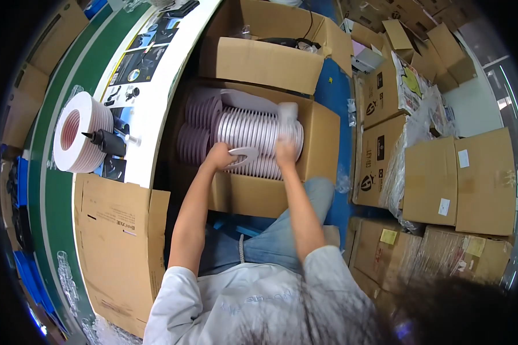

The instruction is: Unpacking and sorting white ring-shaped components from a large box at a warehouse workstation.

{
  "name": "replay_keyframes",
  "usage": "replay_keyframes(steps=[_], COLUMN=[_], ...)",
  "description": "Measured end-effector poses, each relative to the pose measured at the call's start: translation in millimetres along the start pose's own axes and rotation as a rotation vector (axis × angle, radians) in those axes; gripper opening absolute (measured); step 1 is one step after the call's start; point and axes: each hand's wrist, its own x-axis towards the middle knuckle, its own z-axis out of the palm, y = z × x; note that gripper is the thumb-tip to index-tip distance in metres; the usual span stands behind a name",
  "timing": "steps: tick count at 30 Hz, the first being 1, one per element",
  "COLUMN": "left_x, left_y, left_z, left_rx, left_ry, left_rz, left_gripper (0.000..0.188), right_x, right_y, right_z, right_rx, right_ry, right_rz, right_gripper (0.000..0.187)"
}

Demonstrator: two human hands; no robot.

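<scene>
My left hand [218, 156] is closed on a flat white ring [251, 152], tilted over the front of an open cardboard box [247, 194]. Rows of pale, shiny rings [247, 127] stand on edge in that box, with darker purplish rings [193, 144] at its left side. Over the right end of the rows is my right hand [286, 152], smeared by motion, its fingers bent. A whitish blurred thing [288, 112] shows just beyond its fingers; what it is, I cannot make out.
On the white table [162, 80] at left, a stack of white rings [77, 132] stands beside a black nozzle bottle [106, 142]. Another open carton [259, 60] lies beyond the ring box. Stacked cartons [380, 167] line the right. A cardboard sheet [112, 241] hangs near the table's front end.
</scene>
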Motion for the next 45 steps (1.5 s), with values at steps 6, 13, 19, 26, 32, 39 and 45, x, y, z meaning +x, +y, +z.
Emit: replay_keyframes(steps=[6, 13, 19, 26, 32, 39, 45], left_x=[-9, -15, -25, -20, -10, -24, -42], left_y=[-7, -7, 97, 73, 77, 75, 93], left_z=[7, -18, -73, -28, -31, -32, -40], left_rx=[-0.171, -0.245, -0.37, -0.062, -0.08, 0.03, -0.22], left_ry=[0.154, 0.175, 0.705, 0.584, 0.613, 0.605, 0.881], left_rz=[-0.07, -0.298, 0.023, 0.243, 0.155, 0.184, 0.177], left_gripper=[0.034, 0.037, 0.018, 0.015, 0.009, 0.01, 0.005], right_x=[-10, -26, -28, -17, -3, -10, -24], right_y=[1, 10, 65, 42, 36, 24, 40], right_z=[3, 23, 1, -2, -9, 0, -7], right_rx=[0.041, 0.02, -0.008, 0.066, -0.109, -0.045, 0.033], right_ry=[0.099, 0.106, -0.211, -0.324, -0.474, -0.412, -0.282], right_rz=[-0.038, 0.014, 0.35, 0.481, 0.333, 0.438, 0.445], right_gripper=[0.017, 0.014, 0.011, 0.029, 0.028, 0.035, 0.029])
